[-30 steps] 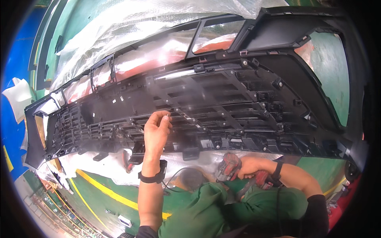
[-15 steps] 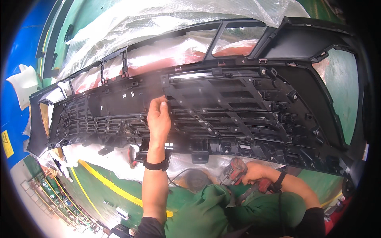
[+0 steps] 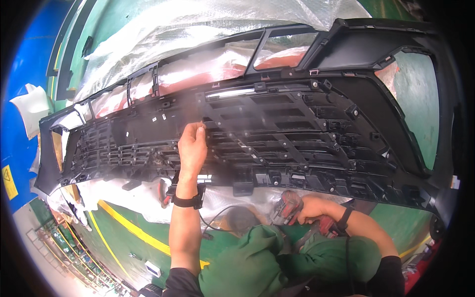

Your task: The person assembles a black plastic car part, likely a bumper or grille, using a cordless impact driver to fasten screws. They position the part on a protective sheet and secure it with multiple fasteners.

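Far left of the left hand: a blue surface (image 3: 22,99) with a yellow warning label (image 3: 9,181) and a crumpled white cloth (image 3: 33,106). Below and left of that hand, a yellow floor line (image 3: 129,225) runs across green floor (image 3: 111,240).

Left hand (image 3: 192,147): reaches up and away from the body, fingers curled, fingertips (image 3: 199,126) pinched against a rib of the black bumper grille panel (image 3: 297,133). Whether anything small sits between the fingertips cannot be made out. Black wristband (image 3: 187,200) on that wrist.

The panel spans the view from well left of the left hand to far right of the right hand, lying on clear plastic sheeting (image 3: 198,34) that shows above both hands.

Right hand (image 3: 316,208): low, close to the body, just below the panel's near edge, closed around a red cordless screwdriver (image 3: 287,208). Black wristband on this wrist too. Green clothing (image 3: 277,262) lies under both forearms.
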Tool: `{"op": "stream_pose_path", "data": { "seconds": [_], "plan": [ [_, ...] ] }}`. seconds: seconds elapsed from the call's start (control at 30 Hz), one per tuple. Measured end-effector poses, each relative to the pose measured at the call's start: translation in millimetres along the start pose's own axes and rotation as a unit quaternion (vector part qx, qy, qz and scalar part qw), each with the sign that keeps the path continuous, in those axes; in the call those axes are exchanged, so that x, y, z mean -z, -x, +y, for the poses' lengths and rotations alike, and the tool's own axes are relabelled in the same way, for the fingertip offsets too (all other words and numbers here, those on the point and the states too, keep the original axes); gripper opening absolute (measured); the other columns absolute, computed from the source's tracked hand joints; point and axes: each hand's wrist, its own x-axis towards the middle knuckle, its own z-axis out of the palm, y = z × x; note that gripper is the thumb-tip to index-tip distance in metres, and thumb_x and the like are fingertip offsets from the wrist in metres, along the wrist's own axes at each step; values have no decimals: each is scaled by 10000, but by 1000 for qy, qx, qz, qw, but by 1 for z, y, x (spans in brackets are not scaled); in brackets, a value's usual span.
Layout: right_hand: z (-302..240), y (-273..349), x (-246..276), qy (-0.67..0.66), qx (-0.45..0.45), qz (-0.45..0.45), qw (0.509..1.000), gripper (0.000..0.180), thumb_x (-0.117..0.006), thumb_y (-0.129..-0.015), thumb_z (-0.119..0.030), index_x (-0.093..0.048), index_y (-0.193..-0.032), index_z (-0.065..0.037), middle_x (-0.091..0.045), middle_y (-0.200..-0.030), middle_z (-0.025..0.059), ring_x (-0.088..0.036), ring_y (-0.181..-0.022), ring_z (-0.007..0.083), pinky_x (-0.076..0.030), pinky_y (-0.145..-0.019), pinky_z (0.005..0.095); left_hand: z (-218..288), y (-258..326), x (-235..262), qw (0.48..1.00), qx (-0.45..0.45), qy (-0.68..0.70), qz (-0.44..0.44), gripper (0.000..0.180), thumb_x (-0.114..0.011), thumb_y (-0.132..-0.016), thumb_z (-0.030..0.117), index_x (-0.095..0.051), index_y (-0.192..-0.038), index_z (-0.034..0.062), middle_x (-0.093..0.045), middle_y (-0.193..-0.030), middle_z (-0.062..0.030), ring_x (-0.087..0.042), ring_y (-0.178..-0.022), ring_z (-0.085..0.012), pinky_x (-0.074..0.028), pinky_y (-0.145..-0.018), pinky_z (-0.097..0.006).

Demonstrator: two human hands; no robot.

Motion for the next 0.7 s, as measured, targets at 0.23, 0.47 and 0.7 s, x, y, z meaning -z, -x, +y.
{"op": "stream_pose_path", "data": {
  "seconds": [0.23,0.47,0.7],
  "plan": [
    [-8,6,2,40,-41,22,998,346,-798,-688,-91,-816,-1033,-78,-751,-797,55,-657,-595,140,-514,-526,302,6,-47,-15,989,17,122,85,292,-457,-1101,206,-616,-1181,-26,-740,-1007,-133,-701,-880,-176,-556,-788,-328],
    [16,-13,0,51,0,38,998,219,-810,-688,-121,-804,-890,-35,-751,-745,88,-725,-631,175,-557,-570,331,-18,-59,-20,992,-31,66,104,267,-494,-1070,174,-662,-1087,-32,-708,-1010,-158,-658,-960,-234,-513,-915,-365],
    [-1,30,-12,278,48,168,944,408,-801,-752,-352,-773,-982,-15,-769,-900,185,-751,-845,326,-577,-753,458,54,64,14,994,-98,43,3,180,-600,-1052,110,-698,-1121,-24,-721,-1026,-63,-628,-945,-119,-503,-891,-293]
  ]
}}
